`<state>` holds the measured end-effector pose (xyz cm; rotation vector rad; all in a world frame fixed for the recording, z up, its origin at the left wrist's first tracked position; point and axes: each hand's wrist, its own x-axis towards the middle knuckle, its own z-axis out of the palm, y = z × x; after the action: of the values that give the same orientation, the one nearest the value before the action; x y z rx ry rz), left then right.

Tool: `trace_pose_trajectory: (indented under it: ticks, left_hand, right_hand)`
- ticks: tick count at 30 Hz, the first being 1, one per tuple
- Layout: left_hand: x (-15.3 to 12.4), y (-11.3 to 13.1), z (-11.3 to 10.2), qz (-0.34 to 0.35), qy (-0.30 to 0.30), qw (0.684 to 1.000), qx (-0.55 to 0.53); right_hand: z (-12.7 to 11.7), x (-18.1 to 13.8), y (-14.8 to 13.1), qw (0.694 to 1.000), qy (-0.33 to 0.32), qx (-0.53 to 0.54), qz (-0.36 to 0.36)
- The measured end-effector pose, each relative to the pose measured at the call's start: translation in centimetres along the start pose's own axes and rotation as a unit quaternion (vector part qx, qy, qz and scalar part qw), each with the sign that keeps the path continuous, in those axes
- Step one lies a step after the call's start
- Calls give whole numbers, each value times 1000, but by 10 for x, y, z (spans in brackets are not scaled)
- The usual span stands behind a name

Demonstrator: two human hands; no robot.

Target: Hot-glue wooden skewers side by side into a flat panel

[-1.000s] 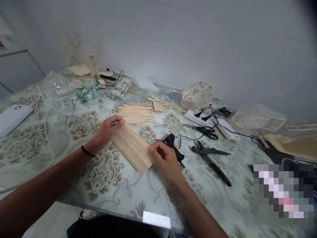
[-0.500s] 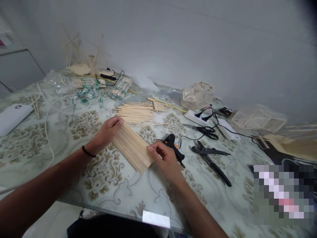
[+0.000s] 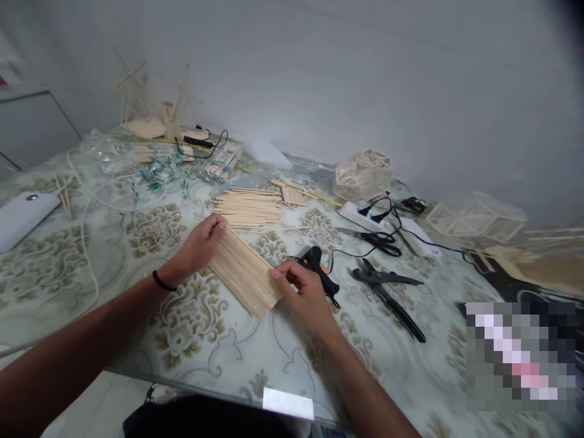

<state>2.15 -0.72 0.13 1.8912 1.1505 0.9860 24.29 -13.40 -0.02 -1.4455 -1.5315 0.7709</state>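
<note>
A flat panel of thin wooden sticks (image 3: 244, 271) laid side by side slants across the middle of the view. My left hand (image 3: 204, 241) pinches its far left end, the thumb on top. At the right edge, my right hand (image 3: 303, 292) grips the panel between thumb and fingers. Just beyond it lies a pile of loose sticks (image 3: 249, 207). A black glue gun (image 3: 318, 271) rests right behind my right hand, partly hidden by it. The fingers under the panel are hidden.
To the right lie black-handled cutters (image 3: 390, 292), scissors (image 3: 376, 239) and a white power strip (image 3: 362, 216) with plugged-in cords. Stick-built frames (image 3: 362, 175) stand by the wall. Wrapped stick bundles (image 3: 221, 163) and a white cable (image 3: 86, 243) are at left. The patterned table (image 3: 246, 371) ends near my body.
Almost nothing differs. Both hands keep their hold on the stick panel, which tilts very slightly; the view has shifted a little.
</note>
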Motion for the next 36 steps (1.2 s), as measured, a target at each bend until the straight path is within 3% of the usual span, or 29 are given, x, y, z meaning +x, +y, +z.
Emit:
trace_pose_trajectory:
  ticks: [10,21,29,36]
  left_hand:
    - [2,0,-5,-14,7,1000,-15]
    - [-3,5,-7,-20,41,995,86]
    - [-3,0,-2,41,55,978,195]
    - [-2,-13,0,78,21,956,281]
  right_hand:
    - [-1,0,1,1000,9,2,0]
    - [3,-1,0,1000,4,5,15]
    - [6,-2,2,999,-1,34,25]
    - [8,-2,6,998,0,47,33]
